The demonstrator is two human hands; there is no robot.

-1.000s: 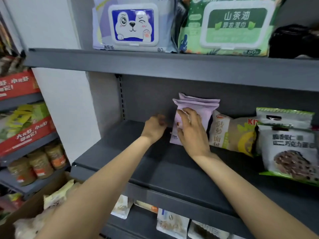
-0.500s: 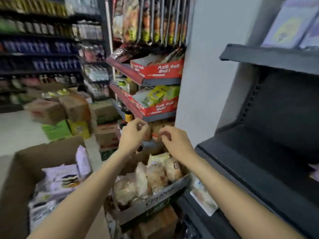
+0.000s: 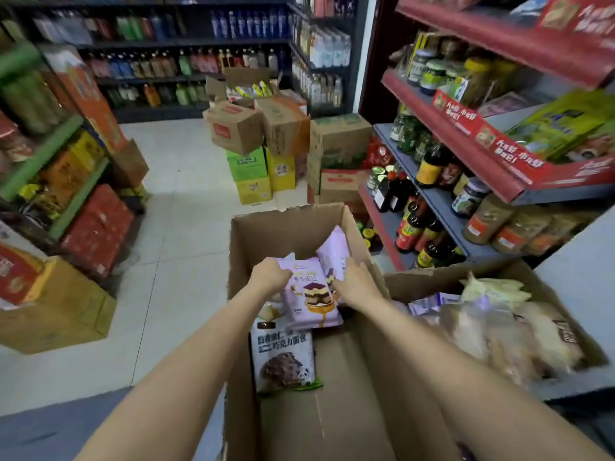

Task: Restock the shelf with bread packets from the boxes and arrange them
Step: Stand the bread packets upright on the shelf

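Observation:
An open cardboard box (image 3: pixel 289 217) stands on the floor below me. Inside it, a purple bread packet (image 3: pixel 311 297) with a layered cake picture leans up, and a second purple packet (image 3: pixel 334 247) stands behind it. My left hand (image 3: pixel 269 277) is closed on the front packet's top left corner. At that packet's right edge is my right hand (image 3: pixel 356 284), thumb over the front and fingers between the two purple packets. A dark chocolate bread packet (image 3: pixel 283 357) lies lower in the box. The grey shelf being stocked is out of view.
A second open box (image 3: pixel 416 281) at the right holds several pale bread packets (image 3: pixel 499 327). Shelves of sauce bottles and jars (image 3: pixel 429 201) rise at the right. Stacked cartons (image 3: pixel 266 141) stand further down the tiled aisle, and more cartons (image 3: pixel 56 304) sit at the left.
My view has swung from the grey shelf down to the boxes. Both hands left the purple packet on the shelf, passed over the right box and now grip a purple packet in the left box.

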